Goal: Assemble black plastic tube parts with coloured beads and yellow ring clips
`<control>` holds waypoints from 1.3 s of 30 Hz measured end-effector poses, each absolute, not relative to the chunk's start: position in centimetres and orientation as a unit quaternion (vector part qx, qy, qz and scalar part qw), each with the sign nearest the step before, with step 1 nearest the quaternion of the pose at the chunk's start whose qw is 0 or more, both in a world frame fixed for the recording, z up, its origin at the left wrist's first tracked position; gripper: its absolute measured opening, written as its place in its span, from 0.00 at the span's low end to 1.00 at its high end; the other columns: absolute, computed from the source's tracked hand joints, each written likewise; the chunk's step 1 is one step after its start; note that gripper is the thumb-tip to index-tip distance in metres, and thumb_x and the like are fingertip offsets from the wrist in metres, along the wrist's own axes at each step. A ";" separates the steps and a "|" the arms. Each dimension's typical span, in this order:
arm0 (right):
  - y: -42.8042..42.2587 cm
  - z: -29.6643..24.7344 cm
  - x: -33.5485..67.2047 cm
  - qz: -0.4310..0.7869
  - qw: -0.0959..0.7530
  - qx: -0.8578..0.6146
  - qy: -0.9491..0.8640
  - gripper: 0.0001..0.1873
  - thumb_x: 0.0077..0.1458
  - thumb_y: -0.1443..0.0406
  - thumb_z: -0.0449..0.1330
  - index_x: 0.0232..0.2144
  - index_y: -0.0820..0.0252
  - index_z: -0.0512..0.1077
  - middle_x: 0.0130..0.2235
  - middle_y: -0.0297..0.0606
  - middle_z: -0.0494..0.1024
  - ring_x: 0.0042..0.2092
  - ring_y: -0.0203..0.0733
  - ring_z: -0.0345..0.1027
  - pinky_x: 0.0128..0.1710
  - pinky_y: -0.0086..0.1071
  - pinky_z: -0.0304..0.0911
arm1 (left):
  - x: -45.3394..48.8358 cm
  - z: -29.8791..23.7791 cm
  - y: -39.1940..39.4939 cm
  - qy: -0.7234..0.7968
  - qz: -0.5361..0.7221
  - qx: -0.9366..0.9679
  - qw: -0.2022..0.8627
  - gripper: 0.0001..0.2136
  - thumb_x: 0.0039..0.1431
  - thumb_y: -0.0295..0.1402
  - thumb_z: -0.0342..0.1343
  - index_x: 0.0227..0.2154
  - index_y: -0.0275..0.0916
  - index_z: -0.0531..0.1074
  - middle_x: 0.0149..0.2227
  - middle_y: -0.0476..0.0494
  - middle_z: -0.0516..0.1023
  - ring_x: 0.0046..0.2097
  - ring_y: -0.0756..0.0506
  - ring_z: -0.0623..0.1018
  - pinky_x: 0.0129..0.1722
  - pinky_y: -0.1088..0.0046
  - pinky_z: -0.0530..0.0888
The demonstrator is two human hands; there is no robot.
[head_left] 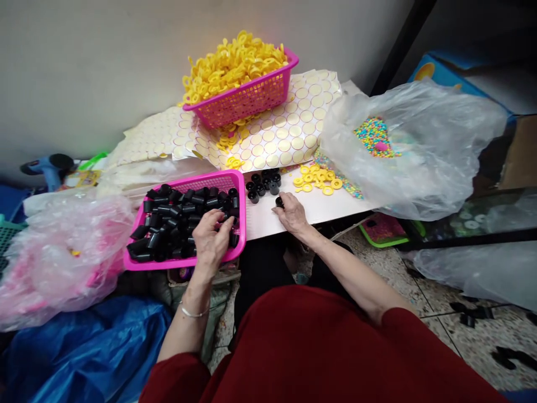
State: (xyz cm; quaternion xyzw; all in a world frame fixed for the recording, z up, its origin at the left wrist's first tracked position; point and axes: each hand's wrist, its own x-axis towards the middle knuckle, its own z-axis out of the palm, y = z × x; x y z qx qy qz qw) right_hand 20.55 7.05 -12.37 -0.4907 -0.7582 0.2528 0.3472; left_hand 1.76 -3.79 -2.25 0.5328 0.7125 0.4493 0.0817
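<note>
My left hand [212,238] is at the right side of a pink basket [242,224] full of short black plastic cylinders [168,210]. Its thumb and fingers are bent around one of these dark pieces, partly hidden by the hand. On the white table top [264,218], my right hand [292,214] pinches a single black cylinder [279,202], hollow at the top. A cluster of upright black cylinders [264,183] stands just beyond it, beside the basket. Yellow plastic rings with small tabs [319,178] lie loose to the right of the cluster.
Behind, a second pink basket [247,101] heaped with yellow rings rests on sheets of round stickers [289,129]. A clear bag [419,151] of coloured beads takes up the right end. At left are a bag of pink pieces [84,246] and a blue glue gun [51,170].
</note>
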 end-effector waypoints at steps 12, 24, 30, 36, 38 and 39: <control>11.3 -7.7 18.5 0.282 0.268 -0.638 -0.664 0.20 0.50 0.50 0.62 0.36 0.59 0.71 0.37 0.44 0.78 0.41 0.49 0.71 0.40 0.38 0.63 | 1.0 -3.1 -3.6 0.706 0.452 0.541 0.064 0.08 0.48 0.39 0.63 0.27 0.39 0.76 0.37 0.43 0.78 0.34 0.47 0.75 0.38 0.69 0.73; 9.6 -7.4 22.4 0.717 0.478 -0.407 -0.303 0.10 0.42 0.60 0.60 0.26 0.58 0.64 0.20 0.27 0.67 0.20 0.31 0.56 0.21 0.27 0.52 | 9.7 -2.5 -4.1 0.642 0.534 0.538 0.114 0.11 0.50 0.33 0.64 0.39 0.42 0.76 0.42 0.42 0.77 0.38 0.46 0.76 0.40 0.68 0.74; 5.7 -7.4 24.0 0.836 0.421 -0.309 -0.168 0.08 0.43 0.63 0.61 0.27 0.59 0.66 0.23 0.31 0.73 0.20 0.30 0.58 0.21 0.26 0.56 | 13.5 -5.2 0.9 0.622 0.543 0.487 0.284 0.24 0.42 0.38 0.68 0.44 0.38 0.73 0.44 0.40 0.76 0.41 0.45 0.74 0.34 0.72 0.71; 5.0 -10.2 23.7 0.689 0.457 -0.419 -0.375 0.15 0.45 0.56 0.61 0.32 0.59 0.67 0.26 0.30 0.70 0.24 0.32 0.60 0.25 0.28 0.59 | 12.3 -6.7 1.8 0.672 0.526 0.491 0.176 0.13 0.45 0.37 0.65 0.35 0.40 0.74 0.35 0.46 0.75 0.37 0.46 0.72 0.36 0.71 0.68; 5.2 -11.0 23.1 0.550 0.448 -0.479 -0.517 0.15 0.44 0.60 0.62 0.35 0.59 0.67 0.33 0.34 0.72 0.29 0.35 0.63 0.32 0.32 0.64 | 11.5 -7.3 1.2 0.704 0.487 0.505 0.107 0.09 0.48 0.35 0.62 0.33 0.40 0.73 0.33 0.46 0.74 0.37 0.45 0.72 0.39 0.69 0.68; 5.4 -11.3 22.7 0.483 0.436 -0.494 -0.577 0.17 0.43 0.62 0.62 0.38 0.60 0.67 0.38 0.39 0.72 0.33 0.37 0.65 0.36 0.35 0.65 | 11.2 -7.7 0.9 0.717 0.465 0.511 0.089 0.07 0.49 0.34 0.60 0.32 0.40 0.72 0.32 0.46 0.73 0.37 0.45 0.72 0.41 0.68 0.68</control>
